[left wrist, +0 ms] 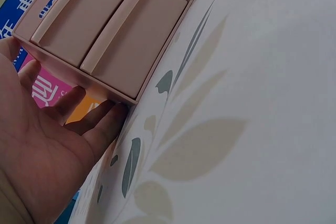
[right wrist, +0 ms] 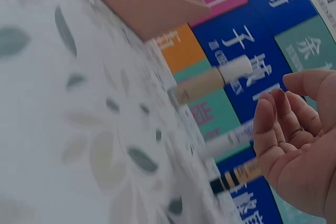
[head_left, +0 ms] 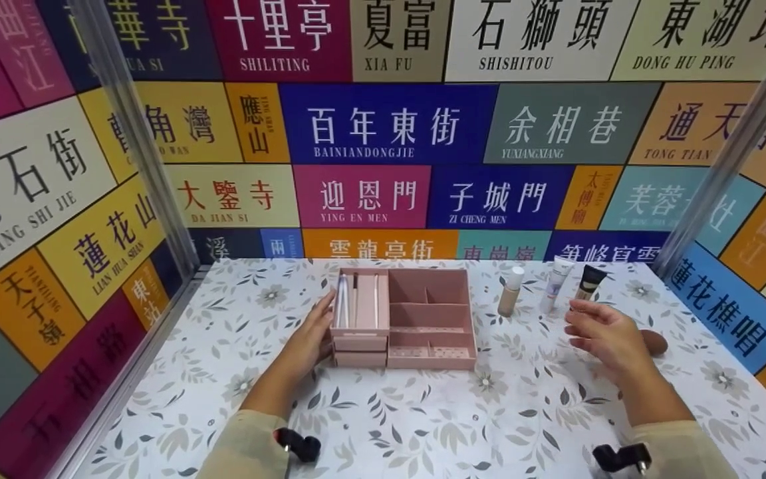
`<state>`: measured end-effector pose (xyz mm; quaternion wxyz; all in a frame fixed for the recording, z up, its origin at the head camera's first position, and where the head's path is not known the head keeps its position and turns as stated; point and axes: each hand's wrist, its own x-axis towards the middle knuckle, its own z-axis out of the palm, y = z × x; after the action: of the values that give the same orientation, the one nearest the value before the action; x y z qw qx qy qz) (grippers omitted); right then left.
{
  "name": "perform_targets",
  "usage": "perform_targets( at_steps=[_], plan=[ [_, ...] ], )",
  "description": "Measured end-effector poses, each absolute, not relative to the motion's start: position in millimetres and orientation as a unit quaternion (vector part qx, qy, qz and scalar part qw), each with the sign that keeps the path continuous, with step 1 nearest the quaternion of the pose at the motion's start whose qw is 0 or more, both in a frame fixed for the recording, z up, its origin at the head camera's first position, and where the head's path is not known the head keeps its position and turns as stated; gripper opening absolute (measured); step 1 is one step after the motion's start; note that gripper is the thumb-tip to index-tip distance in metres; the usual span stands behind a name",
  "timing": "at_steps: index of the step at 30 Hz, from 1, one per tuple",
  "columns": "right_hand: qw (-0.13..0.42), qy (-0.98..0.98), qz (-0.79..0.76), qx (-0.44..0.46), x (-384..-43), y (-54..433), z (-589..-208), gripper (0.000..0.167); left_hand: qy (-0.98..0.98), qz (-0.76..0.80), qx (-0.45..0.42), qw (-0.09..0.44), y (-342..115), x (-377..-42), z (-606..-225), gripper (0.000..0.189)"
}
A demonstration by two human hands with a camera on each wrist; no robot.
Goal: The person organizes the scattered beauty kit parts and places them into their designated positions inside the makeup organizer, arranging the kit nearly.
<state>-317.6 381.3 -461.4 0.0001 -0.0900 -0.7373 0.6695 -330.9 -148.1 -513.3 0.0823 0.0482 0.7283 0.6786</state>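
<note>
A pink desk organizer point(head_left: 431, 363) stands on the table. My left hand point(head_left: 311, 338) rests against its left side, fingers extended along the wall; the left wrist view shows the fingertips right at the edge beside two small drawers point(left wrist: 139, 38). Slim makeup brushes or pencils point(head_left: 356, 299) lie in the organizer's top left compartment. Over the right part of the table, my right hand point(head_left: 612, 336) is raised with fingers loosely bent and nothing in them. Closest to it is a black and beige tube point(head_left: 592, 278). A white tube point(head_left: 556, 283) and a beige bottle with white cap point(head_left: 509, 293) stand to its left.
Behind the right hand sits a rounded brown object point(head_left: 654, 342), partly hidden. A floral-patterned cloth point(head_left: 423, 426) covers the table. Panels with printed place names point(head_left: 389, 123) enclose the back and both sides.
</note>
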Motion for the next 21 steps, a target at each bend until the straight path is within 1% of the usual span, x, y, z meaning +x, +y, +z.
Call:
perform_targets(
  at_steps=[3,8,11,16,19,21],
  plan=[
    [0.001,-0.738,0.664,-0.122,-316.8,399.2,-465.3,0.033,0.732,0.674,0.04,0.088,-148.1,-331.0,-512.9,0.054],
    [0.013,-0.704,0.69,-0.168,-317.0,423.7,-472.5,0.023,0.736,0.67,0.041,0.085,-148.5,-330.7,-513.7,0.055],
    [0.027,-0.679,0.706,-0.202,-317.6,434.1,-477.5,0.024,0.734,0.673,0.048,0.08,-149.0,-330.2,-514.5,0.055],
    [0.06,-0.644,0.712,-0.273,-317.0,448.8,-485.6,0.033,0.74,0.667,0.041,0.08,-149.0,-330.2,-513.0,0.054],
    [0.077,-0.621,0.719,-0.302,-314.8,457.4,-487.1,0.033,0.741,0.665,0.038,0.082,-148.7,-330.6,-512.1,0.054],
    [0.088,-0.603,0.729,-0.311,-313.1,462.0,-487.1,0.029,0.742,0.664,0.038,0.084,-148.7,-330.7,-512.0,0.054]
  ],
)
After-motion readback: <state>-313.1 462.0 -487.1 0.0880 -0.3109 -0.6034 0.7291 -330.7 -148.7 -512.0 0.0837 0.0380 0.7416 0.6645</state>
